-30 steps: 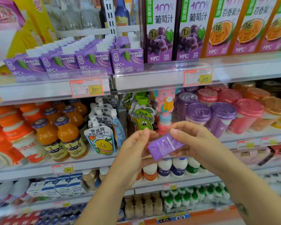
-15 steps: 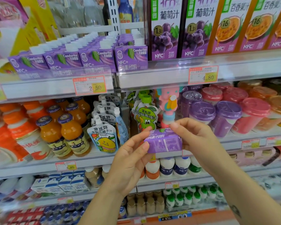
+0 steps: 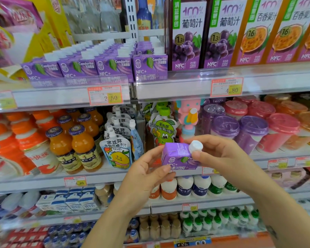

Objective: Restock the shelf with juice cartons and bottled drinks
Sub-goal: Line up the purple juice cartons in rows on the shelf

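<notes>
Both of your hands hold one small purple juice carton [image 3: 177,155] in the air in front of the middle shelf [image 3: 43,182], level with the drink pouches [image 3: 117,153] and the lidded cups [image 3: 252,130]. Your left hand [image 3: 147,176] takes the carton's left end. The thumb lies against the lower front edge and the fingers reach up behind the side, so the carton is pinched between them. Your right hand [image 3: 222,154] clamps the right end. Its thumb presses on the front face just below the white cap [image 3: 196,146], and its other fingers curl over the top behind the cap. The carton is tilted, with its top face turned toward you and the cap at its upper right corner.

On the upper shelf [image 3: 177,87], rows of matching purple cartons [image 3: 97,68] stand upright behind a clear rail, above the price tag [image 3: 105,95] reading 2.50. Just to their right stand tall grape juice cartons [image 3: 186,33], then passion fruit cartons [image 3: 258,31]. On the middle shelf, orange bottles [image 3: 84,145] stand left of the pouches, and the cups fill the right side.
</notes>
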